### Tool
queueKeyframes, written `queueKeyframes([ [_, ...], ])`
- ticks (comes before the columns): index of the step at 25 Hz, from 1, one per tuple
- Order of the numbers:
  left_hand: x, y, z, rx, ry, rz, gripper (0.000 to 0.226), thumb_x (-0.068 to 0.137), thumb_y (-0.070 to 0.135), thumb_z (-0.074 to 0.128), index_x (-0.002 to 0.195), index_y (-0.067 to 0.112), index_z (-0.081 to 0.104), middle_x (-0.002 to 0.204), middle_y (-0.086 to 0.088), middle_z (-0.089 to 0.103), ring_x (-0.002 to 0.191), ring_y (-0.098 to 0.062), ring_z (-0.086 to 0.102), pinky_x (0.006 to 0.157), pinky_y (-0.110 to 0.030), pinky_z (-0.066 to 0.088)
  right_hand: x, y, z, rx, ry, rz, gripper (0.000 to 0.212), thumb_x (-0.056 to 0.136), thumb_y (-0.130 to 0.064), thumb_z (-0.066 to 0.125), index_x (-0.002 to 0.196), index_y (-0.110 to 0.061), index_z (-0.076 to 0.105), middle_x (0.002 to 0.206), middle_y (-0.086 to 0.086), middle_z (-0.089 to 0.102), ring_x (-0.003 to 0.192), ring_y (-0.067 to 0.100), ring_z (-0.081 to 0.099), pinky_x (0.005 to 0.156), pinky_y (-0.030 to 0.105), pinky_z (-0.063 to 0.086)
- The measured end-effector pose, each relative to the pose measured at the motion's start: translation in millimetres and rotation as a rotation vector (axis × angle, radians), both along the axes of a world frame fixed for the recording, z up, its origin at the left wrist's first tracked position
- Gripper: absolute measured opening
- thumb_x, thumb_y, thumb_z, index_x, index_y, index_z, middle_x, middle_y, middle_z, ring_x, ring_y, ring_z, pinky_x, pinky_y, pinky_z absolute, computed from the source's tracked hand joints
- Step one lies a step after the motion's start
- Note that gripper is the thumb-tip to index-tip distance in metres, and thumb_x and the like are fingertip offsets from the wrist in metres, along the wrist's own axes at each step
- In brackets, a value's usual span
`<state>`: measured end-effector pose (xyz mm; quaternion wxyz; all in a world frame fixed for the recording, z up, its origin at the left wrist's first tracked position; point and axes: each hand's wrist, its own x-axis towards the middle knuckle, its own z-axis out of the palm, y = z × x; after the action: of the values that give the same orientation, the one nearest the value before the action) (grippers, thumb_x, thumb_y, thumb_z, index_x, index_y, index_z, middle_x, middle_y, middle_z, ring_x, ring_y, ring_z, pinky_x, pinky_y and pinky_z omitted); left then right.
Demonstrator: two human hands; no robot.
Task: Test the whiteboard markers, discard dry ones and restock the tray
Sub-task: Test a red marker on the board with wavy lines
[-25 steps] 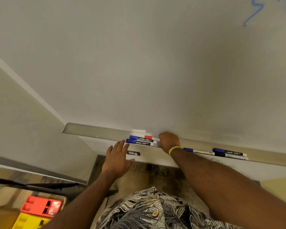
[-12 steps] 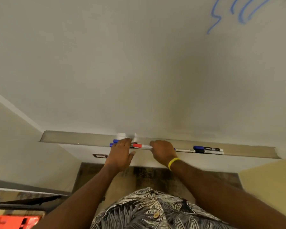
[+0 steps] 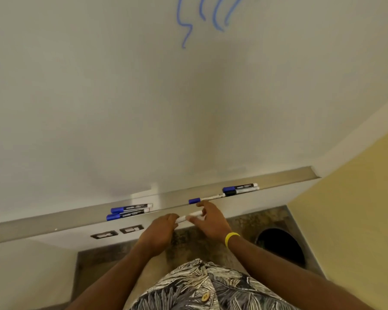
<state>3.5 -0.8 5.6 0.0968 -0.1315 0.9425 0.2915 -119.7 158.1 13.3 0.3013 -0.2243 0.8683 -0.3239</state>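
**A:** Where's the marker under test?

**B:** The white-barrelled whiteboard marker [image 3: 189,216] is off the long brushed-metal tray [image 3: 54,222]. It is held roughly level, just in front of the tray's front edge and about halfway along it. Half a second ago it lay on the tray with its red cap showing.

**A:** And the hands?

**B:** The left hand [image 3: 158,231] is curled into a fist round the marker's left end and hides the cap. The right hand [image 3: 213,221] pinches the other end between fingertips and thumb. Earlier both hands were up at the tray, on either side of the marker.

**A:** What's on the tray?

**B:** Toward its left end lie two blue-capped markers side by side, the rear one [image 3: 131,207] and the front one [image 3: 128,214]. A single blue-capped marker [image 3: 207,198] lies on the tray near the right hand's fingers. Near the right end, a blue-capped marker with a dark label [image 3: 240,187] lies against a black-capped marker [image 3: 241,191].

**A:** Beyond the tray?

**B:** Above it, the white board [image 3: 99,97] carries wavy blue strokes [image 3: 184,25], and more of them are in view than before. A yellow wristband [image 3: 231,238] circles the right wrist. Below the tray's right end there is a dark round opening [image 3: 280,247].
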Motion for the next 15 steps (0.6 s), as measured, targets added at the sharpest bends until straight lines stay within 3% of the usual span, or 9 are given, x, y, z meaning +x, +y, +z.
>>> queueKeyframes([
  [2,-5.7,7.1,5.1,0.034,0.005,-0.011,0.029,0.104,0.028,0.037,0.131,0.023,0.047,0.122,-0.002,0.059,0.100,-0.014,0.053,0.089,-0.031,0.045,2.8,4.4,3.9,-0.165,-0.455,-0.263,0.048,0.083,-0.061,0.064,0.105,-0.019,0.063,0.090,0.002,0.064,0.081,0.018,0.058,0.075,0.031,0.050],
  [4,-14.1,17.1,8.7,0.037,0.008,-0.051,0.032,0.103,0.030,0.038,0.134,0.023,0.044,0.126,-0.003,0.059,0.104,-0.016,0.056,0.089,-0.030,0.044,6.7,8.2,3.7,-0.248,-0.630,-0.319,0.045,0.088,-0.058,0.060,0.091,-0.014,0.068,0.070,0.002,0.061,0.061,0.015,0.052,0.059,0.026,0.043],
  [7,-22.3,26.9,12.6,-0.023,0.033,-0.083,0.040,0.102,0.038,0.034,0.141,0.029,0.038,0.126,-0.001,0.062,0.107,-0.019,0.060,0.086,-0.029,0.044,7.7,4.2,11.0,-0.330,-0.725,-0.409,0.040,0.097,-0.046,0.054,0.076,-0.014,0.066,0.055,0.001,0.054,0.048,0.012,0.042,0.048,0.023,0.033],
  [12,-26.2,28.3,13.5,-0.095,0.082,-0.092,0.068,0.084,0.057,0.008,0.146,0.038,0.031,0.109,0.000,0.069,0.091,-0.019,0.064,0.074,-0.028,0.043,5.5,0.8,12.6,-0.485,-0.798,-0.507,0.037,0.100,-0.026,0.051,0.072,-0.009,0.066,0.054,0.004,0.053,0.051,0.013,0.045,0.050,0.024,0.034],
  [15,-31.7,26.7,13.5,-0.080,0.083,-0.073,0.058,0.092,0.053,0.018,0.147,0.040,0.032,0.098,-0.003,0.070,0.083,-0.020,0.063,0.068,-0.028,0.040,3.3,1.1,12.2,-0.521,-0.786,-0.520,0.039,0.101,-0.024,0.049,0.071,-0.008,0.067,0.052,0.005,0.052,0.051,0.014,0.046,0.052,0.026,0.036],
])
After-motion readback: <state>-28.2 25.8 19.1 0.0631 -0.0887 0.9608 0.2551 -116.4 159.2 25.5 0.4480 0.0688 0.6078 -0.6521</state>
